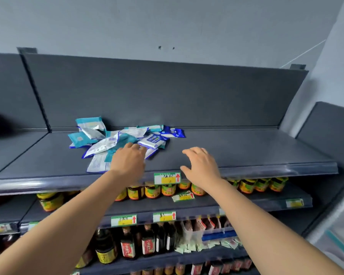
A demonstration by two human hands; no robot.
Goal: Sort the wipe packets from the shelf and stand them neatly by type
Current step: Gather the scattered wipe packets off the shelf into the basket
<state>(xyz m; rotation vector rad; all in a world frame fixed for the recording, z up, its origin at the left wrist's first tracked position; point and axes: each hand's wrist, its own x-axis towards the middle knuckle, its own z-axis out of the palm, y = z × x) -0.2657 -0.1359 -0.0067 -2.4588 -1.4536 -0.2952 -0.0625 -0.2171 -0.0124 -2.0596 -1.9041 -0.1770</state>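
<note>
Hands arrive at the unsorted pile

The left hand (128, 158) touches the near edge of the wipe packets (115, 139), fingers loosely spread; the right hand (201, 165) hovers open over the bare shelf (246, 151). Sorting seems not started; next, pick one packet and stand it up.

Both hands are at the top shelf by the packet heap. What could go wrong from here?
1. The packets lie overlapped in a loose heap; the left hand reaching in could drag several at once.
2. The white packet nearest the shelf's front edge could slide off towards the jars below.
3. Teal and blue types are mixed, so mis-sorting is easy.
</note>
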